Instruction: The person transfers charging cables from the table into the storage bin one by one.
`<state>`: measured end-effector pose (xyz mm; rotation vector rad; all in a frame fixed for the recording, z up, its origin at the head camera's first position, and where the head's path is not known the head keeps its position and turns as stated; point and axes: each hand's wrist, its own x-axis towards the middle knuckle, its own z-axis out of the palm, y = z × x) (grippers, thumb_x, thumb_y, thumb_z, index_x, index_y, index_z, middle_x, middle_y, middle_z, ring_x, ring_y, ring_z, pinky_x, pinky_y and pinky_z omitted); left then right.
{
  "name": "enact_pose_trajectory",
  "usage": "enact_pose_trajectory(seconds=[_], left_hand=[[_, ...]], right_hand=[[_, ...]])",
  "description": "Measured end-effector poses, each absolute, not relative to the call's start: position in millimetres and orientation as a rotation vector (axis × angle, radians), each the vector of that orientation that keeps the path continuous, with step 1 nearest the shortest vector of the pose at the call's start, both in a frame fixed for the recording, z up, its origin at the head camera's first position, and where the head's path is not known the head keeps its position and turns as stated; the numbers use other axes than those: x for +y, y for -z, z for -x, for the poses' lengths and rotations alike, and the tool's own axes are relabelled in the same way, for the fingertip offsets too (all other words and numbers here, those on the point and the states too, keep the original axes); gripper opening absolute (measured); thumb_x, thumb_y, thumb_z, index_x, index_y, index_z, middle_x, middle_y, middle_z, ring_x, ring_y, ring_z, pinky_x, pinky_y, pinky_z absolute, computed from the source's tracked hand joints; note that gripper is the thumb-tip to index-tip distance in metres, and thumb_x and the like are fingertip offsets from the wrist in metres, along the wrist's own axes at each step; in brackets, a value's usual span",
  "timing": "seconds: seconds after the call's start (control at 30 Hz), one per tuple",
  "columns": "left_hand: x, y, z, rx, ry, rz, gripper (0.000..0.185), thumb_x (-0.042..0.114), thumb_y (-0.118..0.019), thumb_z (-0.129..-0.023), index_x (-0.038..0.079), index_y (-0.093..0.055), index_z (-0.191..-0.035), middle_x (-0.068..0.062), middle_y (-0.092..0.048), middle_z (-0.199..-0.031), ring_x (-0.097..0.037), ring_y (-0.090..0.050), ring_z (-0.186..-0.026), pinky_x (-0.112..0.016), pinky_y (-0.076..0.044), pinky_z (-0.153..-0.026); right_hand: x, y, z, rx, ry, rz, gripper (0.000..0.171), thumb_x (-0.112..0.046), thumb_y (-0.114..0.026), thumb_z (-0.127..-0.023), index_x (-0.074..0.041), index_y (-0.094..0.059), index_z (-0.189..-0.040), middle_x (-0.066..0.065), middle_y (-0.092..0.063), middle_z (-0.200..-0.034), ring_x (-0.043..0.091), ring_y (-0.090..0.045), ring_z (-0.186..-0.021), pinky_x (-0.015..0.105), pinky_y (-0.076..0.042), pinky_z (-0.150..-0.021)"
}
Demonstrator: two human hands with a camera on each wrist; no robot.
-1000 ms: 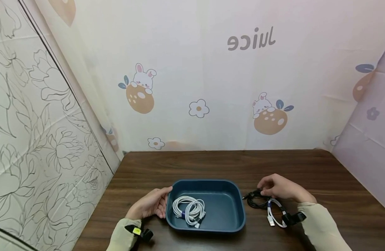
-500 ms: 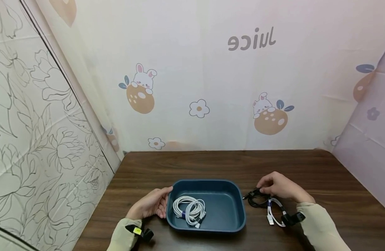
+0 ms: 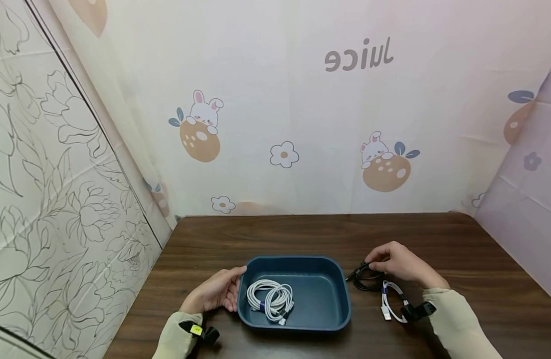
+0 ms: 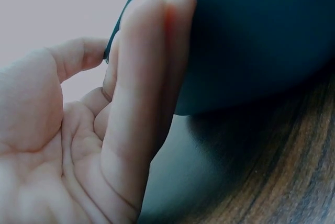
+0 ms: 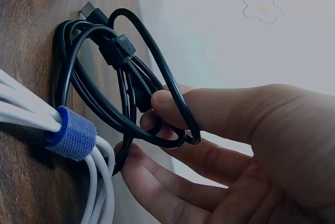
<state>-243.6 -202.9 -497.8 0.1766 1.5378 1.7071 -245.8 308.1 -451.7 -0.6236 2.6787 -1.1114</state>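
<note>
**Black cable pinched beside the tray**

Black loops of a coiled cable point(image 5: 112, 85) sit between the thumb and the fingertips point(image 5: 162, 101) of the right hand point(image 3: 398, 264), which pinch the strands at the coil's near edge; the rest of the coil hangs toward the tabletop, its plug end pointing at the tray point(image 3: 331, 271). Just beside it, touching the black loops, lies a white cable point(image 3: 389, 301) bound with a blue strap point(image 5: 70, 132). The left hand point(image 3: 214, 294) has its fingers point(image 4: 144, 77) straight and pressed together, flat against the tray's left outer wall, thumb at the rim. Inside the blue tray rests another white coil point(image 3: 271, 299). All stand on a dark wooden table point(image 3: 266, 237).
</note>
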Motion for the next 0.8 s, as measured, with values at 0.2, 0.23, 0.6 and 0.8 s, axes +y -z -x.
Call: enact_pose_trajectory(seconds=[0.2, 0.23, 0.6, 0.8], left_hand=[[-203, 498, 243, 1.530, -1.701, -0.184, 0.055, 0.053, -0.046, -0.106, 0.009, -0.062, -0.078, 0.000, -0.069, -0.061, -0.011, -0.069, -0.052, -0.022, -0.059, -0.050], [-203, 498, 243, 1.531, -1.700, -0.184, 0.055, 0.054, -0.046, -0.106, 0.009, -0.062, -0.078, 0.000, -0.069, -0.061, -0.011, -0.069, -0.052, -0.022, -0.059, -0.050], [-202, 499, 243, 1.543, -1.708, -0.169, 0.056, 0.054, -0.047, -0.105, 0.010, -0.062, -0.075, 0.000, -0.068, -0.059, -0.011, -0.068, -0.050, -0.023, -0.058, -0.049], [-203, 501, 244, 1.557, -1.709, -0.159, 0.056, 0.055, -0.049, -0.104, 0.010, -0.062, -0.074, 0.000, -0.067, -0.058, -0.011, -0.067, -0.049, -0.023, -0.058, -0.048]], right_hand=[[308, 451, 245, 2.660, 1.131, 0.630, 0.016, -0.012, -0.073, -0.095, -0.003, -0.076, -0.108, 0.008, -0.076, -0.098, 0.007, -0.061, -0.069, 0.025, -0.054, -0.057], [308, 451, 245, 2.657, 1.135, 0.631, 0.016, -0.012, -0.073, -0.095, -0.003, -0.076, -0.109, 0.009, -0.076, -0.098, 0.007, -0.061, -0.069, 0.025, -0.054, -0.057], [305, 446, 245, 2.709, 1.145, 0.644, 0.018, -0.016, -0.073, -0.096, -0.007, -0.077, -0.112, 0.009, -0.077, -0.108, 0.010, -0.070, -0.089, 0.025, -0.057, -0.068], [301, 440, 244, 2.748, 1.148, 0.642, 0.018, -0.017, -0.073, -0.097, -0.010, -0.078, -0.112, 0.010, -0.077, -0.112, 0.012, -0.071, -0.092, 0.024, -0.058, -0.071]])
